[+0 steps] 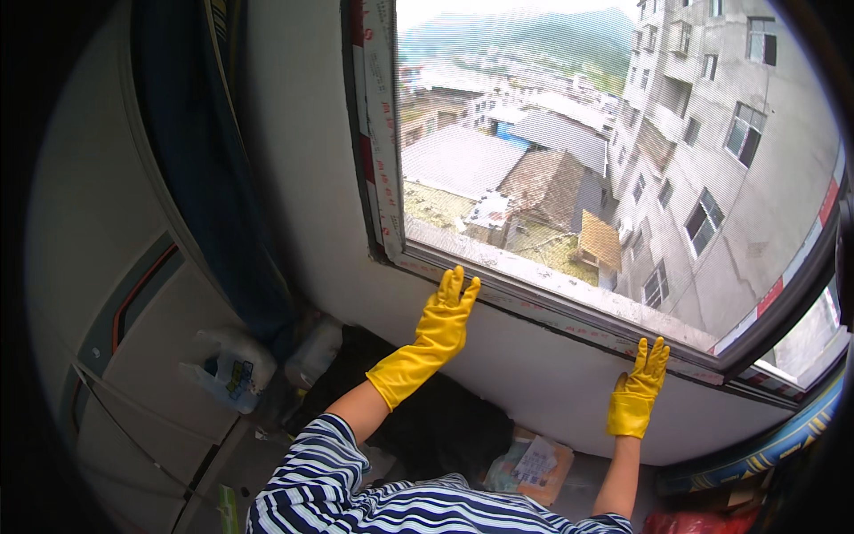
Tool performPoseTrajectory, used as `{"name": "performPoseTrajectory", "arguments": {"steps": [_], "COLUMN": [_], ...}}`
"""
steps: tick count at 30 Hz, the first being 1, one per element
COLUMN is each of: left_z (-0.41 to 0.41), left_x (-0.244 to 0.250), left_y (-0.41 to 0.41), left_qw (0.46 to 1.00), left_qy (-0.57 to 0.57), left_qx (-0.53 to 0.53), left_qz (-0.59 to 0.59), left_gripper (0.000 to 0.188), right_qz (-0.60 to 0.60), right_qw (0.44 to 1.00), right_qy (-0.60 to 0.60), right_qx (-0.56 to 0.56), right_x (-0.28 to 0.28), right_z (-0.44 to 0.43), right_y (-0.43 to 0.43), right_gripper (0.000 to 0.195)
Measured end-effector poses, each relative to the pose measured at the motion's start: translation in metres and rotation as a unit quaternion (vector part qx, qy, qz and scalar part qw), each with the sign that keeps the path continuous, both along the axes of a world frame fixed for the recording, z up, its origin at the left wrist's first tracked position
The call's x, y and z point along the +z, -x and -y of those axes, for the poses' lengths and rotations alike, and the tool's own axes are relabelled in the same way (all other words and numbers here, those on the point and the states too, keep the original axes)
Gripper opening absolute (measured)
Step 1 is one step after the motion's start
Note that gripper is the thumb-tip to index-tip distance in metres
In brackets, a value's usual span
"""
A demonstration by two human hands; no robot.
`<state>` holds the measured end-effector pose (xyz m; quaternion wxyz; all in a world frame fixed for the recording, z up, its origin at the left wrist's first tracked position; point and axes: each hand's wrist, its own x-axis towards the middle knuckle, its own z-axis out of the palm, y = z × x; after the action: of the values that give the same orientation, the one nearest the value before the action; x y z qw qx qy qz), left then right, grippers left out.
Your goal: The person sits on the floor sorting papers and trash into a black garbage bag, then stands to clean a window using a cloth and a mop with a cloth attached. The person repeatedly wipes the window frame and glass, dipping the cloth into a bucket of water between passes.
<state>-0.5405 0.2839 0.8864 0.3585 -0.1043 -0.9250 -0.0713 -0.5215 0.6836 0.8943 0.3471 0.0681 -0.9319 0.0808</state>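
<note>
Both of my hands wear yellow rubber gloves. My left hand (440, 317) lies on the lower part of the window frame (534, 306), towards its left corner, fingers pointing up and partly apart. Farther right, my right hand (639, 387) touches the same lower frame with its fingertips. Neither hand shows anything held in it. The frame still bears protective film with red print. Behind it a fine-lined window screen (507, 153) fills the opening, with roofs, a grey building and hills beyond.
A dark blue curtain (200, 167) hangs at the left. Below it stand a white plastic bag (233, 367) and a translucent container (313, 350). Black cloth (427, 427) and a cardboard package (544, 467) lie under the window. A blue patterned roll or fabric (760, 440) and a red bag (697, 522) are at right.
</note>
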Motion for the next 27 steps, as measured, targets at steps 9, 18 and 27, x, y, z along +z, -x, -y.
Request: {"name": "performPoseTrajectory", "arguments": {"steps": [9,18,27], "left_z": [-0.001,0.054,0.227], "left_x": [-0.027,0.020,0.038], "left_y": [0.013,0.020,0.114], "left_qw": [0.995,0.938,0.911], "left_qy": [0.081,-0.201,-0.357], "left_qx": [0.012,-0.261,0.012], "left_qz": [0.049,-0.106,-0.205], "left_gripper": [0.071,0.057,0.108], "right_qz": [-0.004,0.053,0.136], "right_qw": [0.999,0.986,0.972], "right_qy": [-0.020,0.110,0.102], "right_qx": [-0.049,-0.111,-0.163], "right_x": [-0.007,-0.025,-0.051], "right_z": [0.005,-0.008,-0.041], "right_y": [0.003,0.015,0.037], "right_gripper": [0.079,0.081,0.096]}}
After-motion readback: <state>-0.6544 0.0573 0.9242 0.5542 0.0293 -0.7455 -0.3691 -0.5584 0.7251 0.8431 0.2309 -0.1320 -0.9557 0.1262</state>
